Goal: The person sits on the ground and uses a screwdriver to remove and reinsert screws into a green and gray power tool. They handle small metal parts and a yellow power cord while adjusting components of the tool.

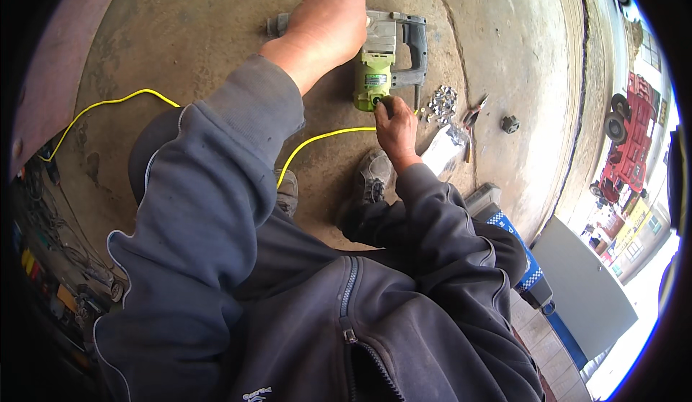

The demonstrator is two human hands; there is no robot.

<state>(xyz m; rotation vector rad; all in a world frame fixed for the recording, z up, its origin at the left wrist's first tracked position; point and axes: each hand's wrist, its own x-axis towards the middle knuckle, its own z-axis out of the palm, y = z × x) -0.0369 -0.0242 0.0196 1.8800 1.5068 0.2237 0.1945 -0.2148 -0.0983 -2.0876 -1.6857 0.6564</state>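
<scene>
Power tool (380, 43): on floor (209, 49);
Left grip (324, 25): clamped over its front;
Right grip (397, 124): at its green end; cannot tell if closed;
Around: metal bits (442, 102), pliers (473, 116); yellow cord (324, 136) nearby

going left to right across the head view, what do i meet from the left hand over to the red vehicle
Left hand → right hand → scattered small metal pieces → pliers → small dark block → red vehicle
</scene>
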